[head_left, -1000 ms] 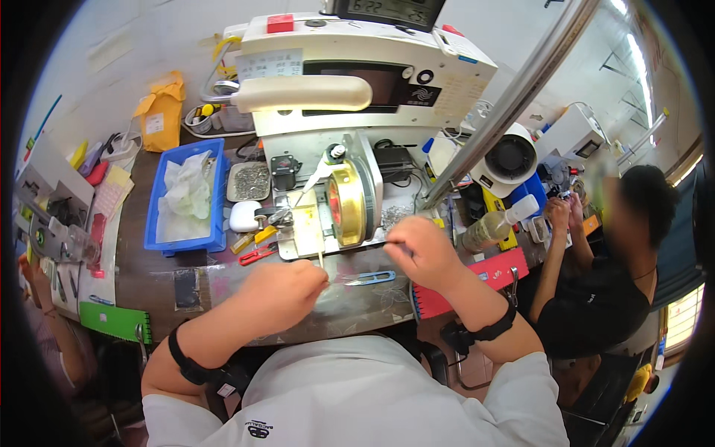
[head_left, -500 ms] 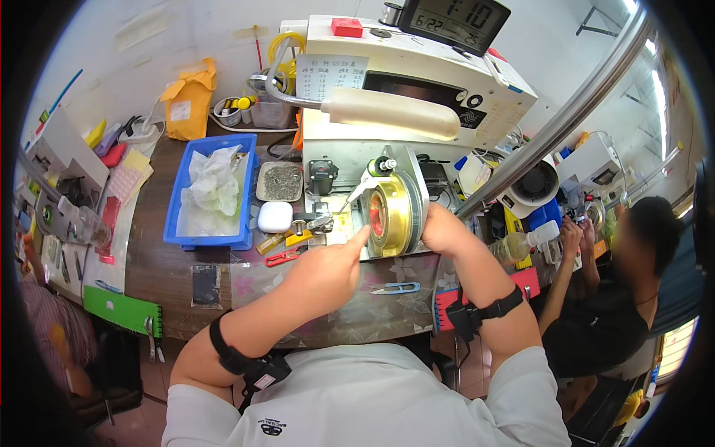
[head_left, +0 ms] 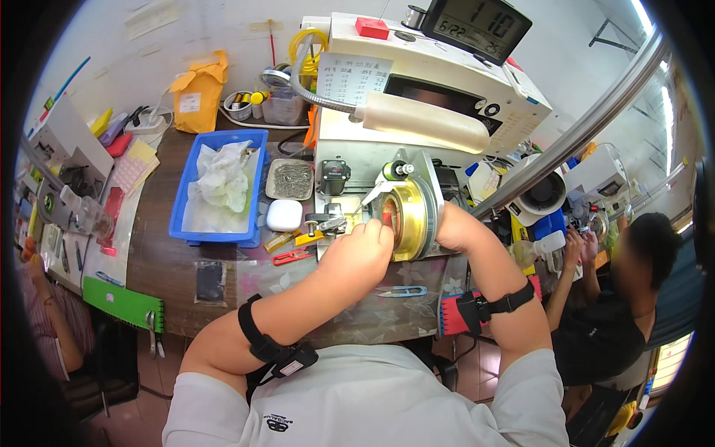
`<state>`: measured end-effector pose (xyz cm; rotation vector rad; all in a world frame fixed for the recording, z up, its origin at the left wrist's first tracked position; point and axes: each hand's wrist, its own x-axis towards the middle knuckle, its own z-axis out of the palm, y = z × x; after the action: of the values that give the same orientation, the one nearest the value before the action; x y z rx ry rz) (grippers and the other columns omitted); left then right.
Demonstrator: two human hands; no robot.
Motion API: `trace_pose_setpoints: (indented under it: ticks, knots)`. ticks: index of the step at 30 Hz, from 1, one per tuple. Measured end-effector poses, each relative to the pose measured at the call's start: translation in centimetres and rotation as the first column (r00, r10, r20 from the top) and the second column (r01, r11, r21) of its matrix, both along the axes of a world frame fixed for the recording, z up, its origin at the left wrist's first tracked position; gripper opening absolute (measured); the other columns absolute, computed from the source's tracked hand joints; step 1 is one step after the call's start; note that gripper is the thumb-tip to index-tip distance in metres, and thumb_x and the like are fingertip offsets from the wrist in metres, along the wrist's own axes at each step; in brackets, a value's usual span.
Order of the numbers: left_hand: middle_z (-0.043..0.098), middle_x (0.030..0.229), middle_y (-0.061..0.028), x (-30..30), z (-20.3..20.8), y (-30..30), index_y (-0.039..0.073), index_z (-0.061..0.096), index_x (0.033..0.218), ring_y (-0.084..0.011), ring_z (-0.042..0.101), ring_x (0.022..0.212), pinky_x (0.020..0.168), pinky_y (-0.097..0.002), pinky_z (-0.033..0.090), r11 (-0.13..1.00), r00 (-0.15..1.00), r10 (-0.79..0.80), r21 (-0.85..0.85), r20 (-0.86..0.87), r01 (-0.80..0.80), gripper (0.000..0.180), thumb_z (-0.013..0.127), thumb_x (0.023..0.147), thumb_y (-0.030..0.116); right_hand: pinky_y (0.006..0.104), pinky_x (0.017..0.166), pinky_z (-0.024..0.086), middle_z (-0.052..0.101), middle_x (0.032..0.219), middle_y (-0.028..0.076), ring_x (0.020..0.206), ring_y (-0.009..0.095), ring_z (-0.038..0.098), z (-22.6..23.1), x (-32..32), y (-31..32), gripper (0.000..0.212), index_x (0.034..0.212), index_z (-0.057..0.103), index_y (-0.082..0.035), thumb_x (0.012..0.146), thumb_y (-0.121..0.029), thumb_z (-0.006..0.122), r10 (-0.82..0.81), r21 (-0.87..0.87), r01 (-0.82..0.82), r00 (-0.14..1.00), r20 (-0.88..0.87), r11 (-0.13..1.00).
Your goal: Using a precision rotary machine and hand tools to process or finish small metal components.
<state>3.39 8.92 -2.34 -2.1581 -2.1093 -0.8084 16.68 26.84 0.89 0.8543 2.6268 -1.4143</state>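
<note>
My left hand (head_left: 364,249) is curled at the front left of a gold-coloured wheel (head_left: 408,222) on a white bench machine (head_left: 345,141). Its knuckles face up and its fingertips are hidden, so what they hold cannot be made out. A reddish centre shows inside the wheel, just beyond the fingers. My right hand (head_left: 452,226) reaches behind the grey plate on the wheel's right side, with its fingers out of sight. Close to the left hand are a small metal clamp-like fitting (head_left: 333,223) and red-handled snips (head_left: 292,257). Blue-handled snips (head_left: 403,291) lie in front of the wheel.
A blue tray (head_left: 179,217) with crumpled white sheeting stands left, beside a dish of small metal pieces (head_left: 290,179) and a white rounded case (head_left: 284,215). A lamp (head_left: 424,121) overhangs the machine. A slanting metal pole (head_left: 573,119) stands right. Other people sit at both sides.
My left hand has gone from a finger extended toward the wheel to a curled hand against its left side. My right hand stays behind the plate. The whole view has shifted slightly.
</note>
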Motion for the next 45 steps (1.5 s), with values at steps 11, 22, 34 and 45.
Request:
trace_pose_setpoints:
  ticks: [11,22,34,45]
  knots:
    - [0.048,0.061,-0.0124,-6.5,-1.0,-6.0,0.004,0.048,0.067,-0.0324,0.05,0.053,0.048,-0.0422,0.038,0.94,0.946,0.163,0.248,0.279,-0.235,0.026,0.064,0.086,0.012,0.0381,0.083,0.036,0.064,0.078,0.004,0.081,0.024,0.057,-0.9,4.6,-2.5,0.009,0.084,0.07,-0.01,0.081,-0.017,0.066,-0.048,0.739,0.328,0.926,-0.374,0.589]
    - [0.043,0.057,-0.0063,-8.4,-3.2,-4.5,0.003,0.043,0.065,-0.0193,0.045,0.05,0.047,-0.0386,0.034,0.942,0.605,0.269,-0.074,0.75,-0.328,0.031,0.056,0.091,0.014,0.0385,0.088,0.035,0.064,0.083,0.004,0.09,0.024,0.056,-2.6,3.7,-2.1,0.009,0.084,0.069,-0.01,0.078,-0.016,0.07,-0.106,0.781,0.418,0.902,-0.419,0.464]
    - [0.061,0.09,-0.007,-10.1,0.4,-4.0,0.002,0.065,0.095,-0.0254,0.058,0.085,0.077,-0.0353,0.047,0.934,0.901,0.357,-0.118,0.247,-0.338,0.016,0.055,0.09,0.013,0.0416,0.091,0.039,0.058,0.1,0.009,0.098,0.03,0.052,1.1,5.9,-8.8,0.029,0.099,0.062,-0.006,0.074,-0.012,0.073,0.076,0.555,0.343,0.799,-0.597,0.758]
    - [0.058,0.102,-0.0118,-10.2,4.1,-1.8,0.003,0.066,0.091,-0.0303,0.052,0.104,0.092,-0.0382,0.041,0.985,0.945,-0.074,-0.126,0.318,0.119,0.01,0.057,0.087,0.005,0.038,0.086,0.041,0.057,0.102,0.008,0.096,0.025,0.052,-1.5,1.1,-15.3,0.024,0.103,0.063,-0.007,0.082,-0.015,0.071,0.314,0.244,-0.218,0.814,-0.488,0.945]
